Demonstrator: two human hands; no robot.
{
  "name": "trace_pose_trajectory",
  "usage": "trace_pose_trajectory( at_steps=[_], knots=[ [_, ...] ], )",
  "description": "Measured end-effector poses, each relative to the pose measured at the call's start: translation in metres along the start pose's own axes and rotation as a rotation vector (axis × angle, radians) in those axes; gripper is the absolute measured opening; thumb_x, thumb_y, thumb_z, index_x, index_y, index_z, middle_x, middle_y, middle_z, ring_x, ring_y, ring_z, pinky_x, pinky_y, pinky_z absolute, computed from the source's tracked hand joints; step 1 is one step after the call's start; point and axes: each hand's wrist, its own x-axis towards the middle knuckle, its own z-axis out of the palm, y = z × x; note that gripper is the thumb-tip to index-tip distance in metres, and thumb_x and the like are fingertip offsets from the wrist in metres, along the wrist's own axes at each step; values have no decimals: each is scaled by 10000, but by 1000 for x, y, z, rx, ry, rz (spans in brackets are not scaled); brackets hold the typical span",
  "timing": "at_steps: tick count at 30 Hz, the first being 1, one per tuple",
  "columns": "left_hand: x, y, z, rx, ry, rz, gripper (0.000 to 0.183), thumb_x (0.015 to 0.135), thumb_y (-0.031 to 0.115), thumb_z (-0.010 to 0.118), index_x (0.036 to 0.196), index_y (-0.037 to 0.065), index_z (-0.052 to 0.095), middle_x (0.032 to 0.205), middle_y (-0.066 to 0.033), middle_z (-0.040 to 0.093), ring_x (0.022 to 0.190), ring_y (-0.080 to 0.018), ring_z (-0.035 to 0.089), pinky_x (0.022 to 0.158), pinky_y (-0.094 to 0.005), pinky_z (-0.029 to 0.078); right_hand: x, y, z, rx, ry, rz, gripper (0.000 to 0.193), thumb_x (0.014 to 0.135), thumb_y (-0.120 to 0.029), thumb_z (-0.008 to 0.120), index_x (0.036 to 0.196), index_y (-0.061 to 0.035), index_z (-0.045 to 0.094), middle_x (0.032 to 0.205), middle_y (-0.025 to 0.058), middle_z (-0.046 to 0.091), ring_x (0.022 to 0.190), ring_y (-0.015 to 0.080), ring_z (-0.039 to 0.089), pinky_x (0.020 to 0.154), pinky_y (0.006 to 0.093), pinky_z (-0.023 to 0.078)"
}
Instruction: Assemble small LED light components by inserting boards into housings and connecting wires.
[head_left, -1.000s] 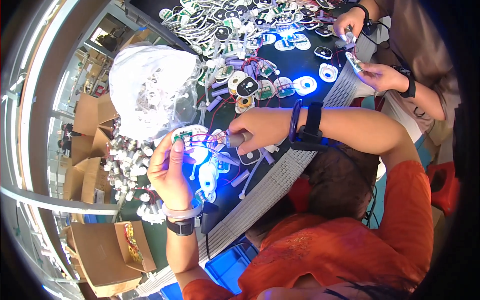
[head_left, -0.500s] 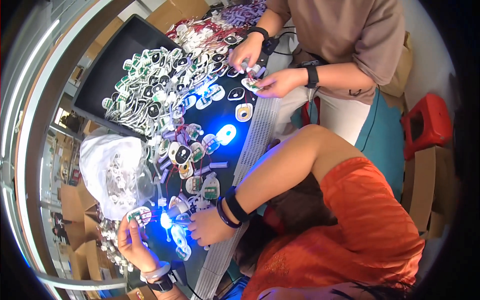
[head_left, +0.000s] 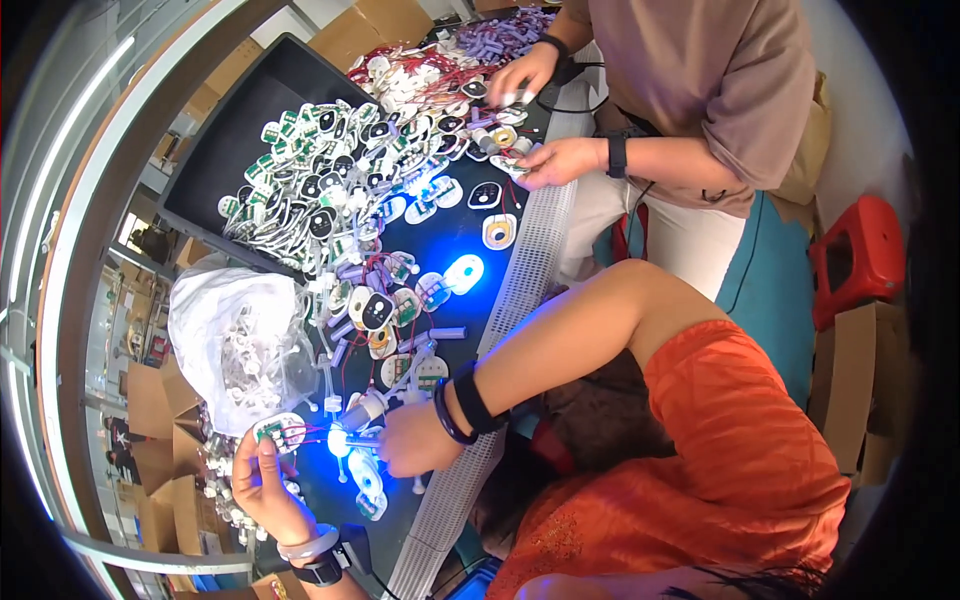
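My left hand (head_left: 265,485) pinches a white oval plate with a small green circuit board (head_left: 277,432), from which red wires run toward a bright blue glow (head_left: 341,440). My right hand (head_left: 420,440) is closed just right of that glow, its fingertips at the lit spot. Whatever it grips is lost in glare and behind the fingers. A grey cylinder (head_left: 366,408) lies just above the glow. Below it sits a blue-lit oval piece (head_left: 368,478). White plates with green boards (head_left: 432,372) lie beyond my right hand.
A black tray (head_left: 215,150) bears a heap of wired boards. Nearer stands a clear plastic bag (head_left: 235,330) of white parts. Purple cylinders (head_left: 447,334) and another glowing oval (head_left: 464,274) lie on the table. Across the perforated edge strip (head_left: 525,240), a co-worker's hands (head_left: 555,162) handle similar parts.
My right fingers have closed in nearer the glow, while my left hand keeps the plate. The co-worker's far hand has moved up and away from the piece. The whole view has shifted slightly.
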Motion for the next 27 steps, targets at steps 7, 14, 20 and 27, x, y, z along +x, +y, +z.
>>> trace_pose_trajectory(
  at_steps=[7, 14, 20, 27],
  knots=[
    [15, 15, -14, 67, 20, 98, 201, 866, 119, 654, 1048, 33, 670, 769, 1, 625, 553, -50, 463, 482, -194, 359, 0, 26, -64, 790, 612, 194, 152, 888, -189, 550, 920, -42, 568, 808, 62, 616, 759, 145, 594, 665, 322, 473],
    [44, 51, -14, -38, 46, 130, 189, 863, 117, 668, 1023, 16, 666, 753, 16, 612, 561, -37, 472, 498, -183, 359, 2, 35, -90, 898, 777, 315, 280, 957, -252, 520, 975, 11, 616, 788, 53, 612, 744, 58, 524, 661, 267, 444],
    [55, 64, -13, -80, -15, 187, 195, 881, 101, 646, 1045, -4, 650, 798, 4, 629, 613, -32, 500, 520, -181, 378, 8, 22, -91, 919, 879, 234, 285, 961, -223, 520, 1028, 37, 617, 888, 51, 651, 817, 58, 556, 719, 246, 460],
    [54, 77, -5, -112, -120, 263, 218, 887, 133, 651, 1064, 5, 656, 825, 1, 640, 631, -30, 504, 527, -179, 392, 11, 8, -99, 854, 865, 213, 300, 960, -217, 523, 1071, 45, 619, 979, 93, 677, 914, 93, 597, 814, 270, 470]
  ],
)
